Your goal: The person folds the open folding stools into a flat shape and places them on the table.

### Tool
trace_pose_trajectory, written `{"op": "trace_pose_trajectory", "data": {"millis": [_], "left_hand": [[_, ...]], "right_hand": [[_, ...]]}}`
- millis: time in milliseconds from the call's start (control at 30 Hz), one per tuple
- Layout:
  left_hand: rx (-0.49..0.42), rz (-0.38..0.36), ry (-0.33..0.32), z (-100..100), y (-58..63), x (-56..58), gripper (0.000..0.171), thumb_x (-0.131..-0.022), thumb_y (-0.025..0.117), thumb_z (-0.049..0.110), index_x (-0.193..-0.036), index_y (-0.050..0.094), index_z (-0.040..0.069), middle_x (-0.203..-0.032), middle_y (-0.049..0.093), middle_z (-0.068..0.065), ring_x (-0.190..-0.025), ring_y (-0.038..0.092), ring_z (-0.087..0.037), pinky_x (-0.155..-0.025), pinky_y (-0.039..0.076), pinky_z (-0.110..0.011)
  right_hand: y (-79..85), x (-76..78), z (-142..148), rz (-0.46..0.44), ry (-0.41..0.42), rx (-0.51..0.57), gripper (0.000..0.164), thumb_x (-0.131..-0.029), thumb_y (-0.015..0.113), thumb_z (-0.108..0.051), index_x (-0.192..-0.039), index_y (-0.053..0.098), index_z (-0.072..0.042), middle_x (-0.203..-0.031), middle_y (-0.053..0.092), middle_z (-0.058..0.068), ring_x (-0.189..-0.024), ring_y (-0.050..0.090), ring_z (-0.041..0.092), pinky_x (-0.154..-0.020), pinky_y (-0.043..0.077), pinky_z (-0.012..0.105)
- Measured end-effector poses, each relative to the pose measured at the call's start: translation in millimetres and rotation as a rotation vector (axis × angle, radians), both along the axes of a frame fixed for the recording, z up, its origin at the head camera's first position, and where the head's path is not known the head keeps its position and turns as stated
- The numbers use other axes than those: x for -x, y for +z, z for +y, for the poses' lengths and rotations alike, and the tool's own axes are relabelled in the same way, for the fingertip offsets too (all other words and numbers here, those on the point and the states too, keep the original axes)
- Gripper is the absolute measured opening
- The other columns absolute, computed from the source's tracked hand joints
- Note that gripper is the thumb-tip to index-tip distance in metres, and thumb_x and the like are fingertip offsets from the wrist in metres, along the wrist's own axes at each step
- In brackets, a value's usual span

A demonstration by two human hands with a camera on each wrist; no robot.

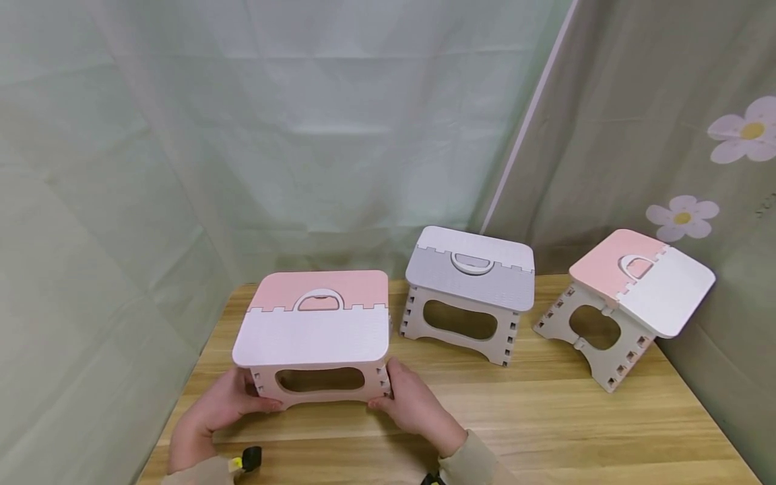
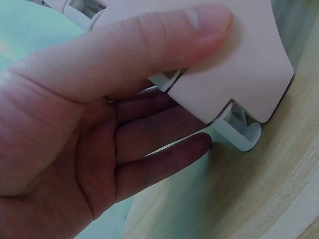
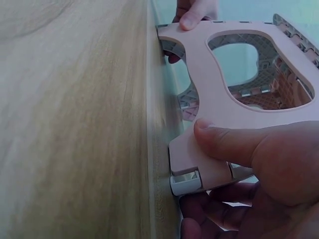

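Note:
A folding step stool [image 1: 312,337] with a pink and white top and an arched handle stands unfolded at the left of the table. My left hand [image 1: 224,404] grips its near left leg, the thumb on the front panel and the fingers behind, as the left wrist view shows. At the near right leg my right hand [image 1: 415,404] pinches the panel [image 3: 199,99] the same way, thumb in front and fingers behind. The panel's foot is right at the wooden surface in the right wrist view.
A grey and white folding stool [image 1: 469,276] stands unfolded to the right, close behind. Farther right is another pink and white stool [image 1: 642,283], turned at an angle. All are on a wooden table [image 1: 545,431], with a pale curtain [image 1: 364,135] behind.

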State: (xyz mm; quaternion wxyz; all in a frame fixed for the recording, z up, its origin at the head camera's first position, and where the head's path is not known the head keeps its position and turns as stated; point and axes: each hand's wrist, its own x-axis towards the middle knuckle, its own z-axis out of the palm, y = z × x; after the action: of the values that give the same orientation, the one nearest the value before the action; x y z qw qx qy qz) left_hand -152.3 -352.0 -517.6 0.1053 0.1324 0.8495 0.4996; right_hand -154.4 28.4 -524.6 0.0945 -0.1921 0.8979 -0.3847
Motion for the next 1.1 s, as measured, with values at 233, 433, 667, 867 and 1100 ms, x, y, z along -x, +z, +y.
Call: {"op": "trace_pose_trajectory", "data": {"millis": [233,433,667,867,1100], "left_hand": [[0.000,-0.015,0.030,1.8,3.4,-1.6,0.077,-0.080,0.097,0.020,-0.143,0.055,0.005,-0.130,0.069,-0.014,-0.110,0.065,-0.013,-0.092,0.052,-0.025],[-0.008,0.018,-0.012,2.4,3.9,0.9,0.073,-0.084,0.095,0.018,-0.143,0.055,0.002,-0.128,0.071,-0.014,-0.109,0.065,-0.011,-0.090,0.053,-0.025],[-0.030,0.027,-0.014,2.6,0.6,0.9,0.072,-0.082,0.096,0.015,-0.141,0.057,0.002,-0.126,0.072,-0.015,-0.107,0.067,-0.011,-0.088,0.054,-0.024],[-0.029,0.029,-0.029,1.0,0.1,1.1,0.073,-0.083,0.095,0.017,-0.142,0.055,0.001,-0.127,0.071,-0.015,-0.108,0.066,-0.011,-0.089,0.054,-0.025],[-0.028,0.001,-0.006,2.1,0.8,0.5,0.078,-0.083,0.096,0.017,-0.146,0.051,0.003,-0.131,0.068,-0.015,-0.111,0.065,-0.014,-0.092,0.052,-0.025]], "right_hand": [[0.6,0.3,0.2,0.008,0.006,-0.004,0.047,-0.092,0.088,-0.032,-0.117,0.056,-0.009,-0.103,0.060,-0.002,-0.092,0.057,0.013,-0.080,0.051,0.035],[1.4,0.1,0.9,0.017,0.001,-0.005,0.047,-0.091,0.088,-0.031,-0.120,0.057,-0.010,-0.105,0.062,-0.002,-0.095,0.059,0.014,-0.083,0.052,0.038],[1.2,-0.1,1.1,0.023,0.001,0.008,0.047,-0.091,0.088,-0.031,-0.121,0.057,-0.010,-0.104,0.063,-0.002,-0.096,0.060,0.015,-0.085,0.052,0.039],[1.3,-0.8,-0.1,0.037,0.003,0.003,0.051,-0.090,0.088,-0.030,-0.125,0.057,-0.010,-0.110,0.066,-0.001,-0.103,0.063,0.018,-0.089,0.053,0.041],[3.0,-1.8,-1.8,0.054,0.006,-0.012,0.053,-0.090,0.088,-0.029,-0.128,0.057,-0.008,-0.111,0.066,0.001,-0.105,0.065,0.021,-0.090,0.054,0.042]]}}
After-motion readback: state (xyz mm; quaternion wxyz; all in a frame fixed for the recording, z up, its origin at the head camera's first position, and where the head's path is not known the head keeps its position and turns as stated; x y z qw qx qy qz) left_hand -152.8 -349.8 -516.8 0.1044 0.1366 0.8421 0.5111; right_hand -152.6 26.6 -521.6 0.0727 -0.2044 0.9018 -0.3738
